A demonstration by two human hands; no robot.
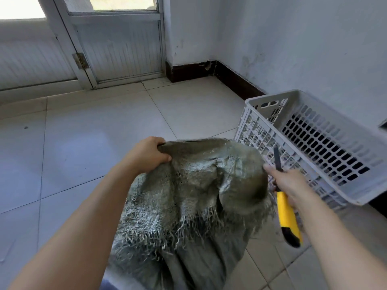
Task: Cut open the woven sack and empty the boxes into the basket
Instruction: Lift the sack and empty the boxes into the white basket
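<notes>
A grey-green woven sack [188,195] stands in front of me, its top bunched and its cut edge frayed into loose strands. My left hand [146,154] grips the sack's upper left corner. My right hand [291,184] holds a yellow utility knife [288,218] at the sack's right side, the dark blade pointing up and the yellow handle hanging below the fist. A grey perforated plastic basket [314,143] stands just right of the sack, tilted, with its inside looking bare. No boxes are visible; the sack hides whatever it contains.
The floor [104,132] is pale tile. A white metal door [117,49] closes the far left, and white walls with a dark skirting board [230,78] meet in the corner behind the basket.
</notes>
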